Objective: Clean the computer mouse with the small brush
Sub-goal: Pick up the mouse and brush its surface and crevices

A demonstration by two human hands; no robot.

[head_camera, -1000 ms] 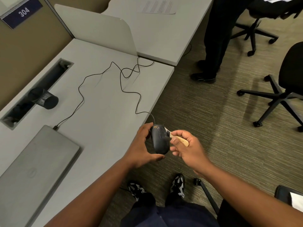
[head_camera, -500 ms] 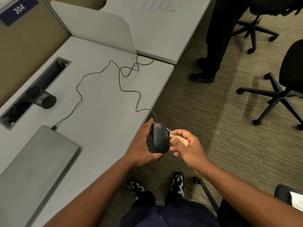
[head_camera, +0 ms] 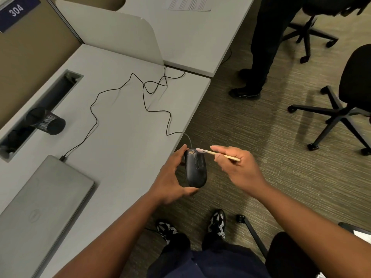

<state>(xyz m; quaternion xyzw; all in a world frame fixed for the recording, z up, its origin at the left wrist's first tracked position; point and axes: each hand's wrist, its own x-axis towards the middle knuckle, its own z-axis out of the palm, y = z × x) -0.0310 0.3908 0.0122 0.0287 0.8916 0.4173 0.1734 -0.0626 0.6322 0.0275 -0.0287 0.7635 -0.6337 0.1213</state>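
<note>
A black wired computer mouse is held in the air just off the desk's edge, top side up, with brownish crumbs near its front end. My left hand grips it from the left side and below. My right hand pinches a small brush with a wooden handle. The brush's pale bristle tip touches the mouse's front right corner by the crumbs. The mouse's black cable trails across the desk to a closed laptop.
A closed grey laptop lies on the grey desk at the left. A black mesh cup lies on its side by the cable slot. Another person's legs and black office chairs stand on the carpet to the right.
My right hand has drawn back to the right and lifted the brush, so the handle shows fully and its tip now rests at the mouse's front. The mouse has turned slightly more upright.
</note>
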